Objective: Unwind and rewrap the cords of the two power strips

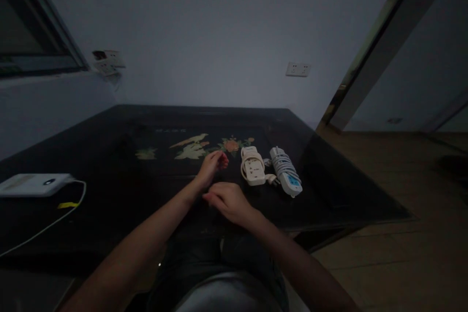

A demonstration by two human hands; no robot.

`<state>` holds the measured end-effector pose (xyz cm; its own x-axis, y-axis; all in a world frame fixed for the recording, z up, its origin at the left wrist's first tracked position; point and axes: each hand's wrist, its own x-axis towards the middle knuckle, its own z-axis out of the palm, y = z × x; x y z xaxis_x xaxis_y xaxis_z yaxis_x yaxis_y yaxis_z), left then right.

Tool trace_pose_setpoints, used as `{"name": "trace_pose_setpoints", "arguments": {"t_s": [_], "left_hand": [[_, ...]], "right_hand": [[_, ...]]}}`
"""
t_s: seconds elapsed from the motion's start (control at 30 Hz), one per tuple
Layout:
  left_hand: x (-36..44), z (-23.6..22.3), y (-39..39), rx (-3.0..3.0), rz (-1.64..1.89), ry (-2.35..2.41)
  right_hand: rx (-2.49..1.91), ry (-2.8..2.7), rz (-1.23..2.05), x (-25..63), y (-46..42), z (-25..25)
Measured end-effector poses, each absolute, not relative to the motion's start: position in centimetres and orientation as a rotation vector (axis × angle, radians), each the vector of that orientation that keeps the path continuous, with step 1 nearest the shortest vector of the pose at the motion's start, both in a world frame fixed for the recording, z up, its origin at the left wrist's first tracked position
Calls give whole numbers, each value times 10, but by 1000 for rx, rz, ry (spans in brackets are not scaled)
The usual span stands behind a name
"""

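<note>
My left hand (213, 165) is above the dark table (120, 204), its fingers curled loosely inward with nothing visible in them. Nearer to me, my right hand (230, 200) is bent into a loose fist pointing left, and no object shows in it. Just right of both hands lies a cream power strip (255, 173) with its cord wound round it. Beside that is a white and blue power strip (292, 185), wrapped in grey cord. A white plug (272, 179) rests between the two strips. Neither hand touches them.
A white power bank (36, 185) with a white cable (83, 195) lies at the table's left, by a yellow strip (68, 205). A bird-and-flower picture (192, 151) decorates the tabletop. Wall sockets (298, 69) sit behind the table; the wooden floor (383, 248) is to the right.
</note>
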<state>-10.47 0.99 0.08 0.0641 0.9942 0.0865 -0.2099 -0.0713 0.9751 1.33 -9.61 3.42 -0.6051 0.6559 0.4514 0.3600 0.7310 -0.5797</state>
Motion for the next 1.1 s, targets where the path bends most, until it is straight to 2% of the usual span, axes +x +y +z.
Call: {"name": "trace_pose_setpoints", "arguments": {"t_s": [0.17,0.27,0.5,1.1], "left_hand": [[-126,-14,14,1382,1222,1152],[-130,-15,20,1460,1200,1161],[-123,-16,20,1604,1035,1156],[-124,-20,24,1650,989,1151]], "right_hand": [[-810,-2324,1288,-31,-51,16],[-807,-2120,1490,-33,-41,1],[-810,-2043,1444,-26,-41,-10],[-830,-2261,1039,-21,-34,-15]]}}
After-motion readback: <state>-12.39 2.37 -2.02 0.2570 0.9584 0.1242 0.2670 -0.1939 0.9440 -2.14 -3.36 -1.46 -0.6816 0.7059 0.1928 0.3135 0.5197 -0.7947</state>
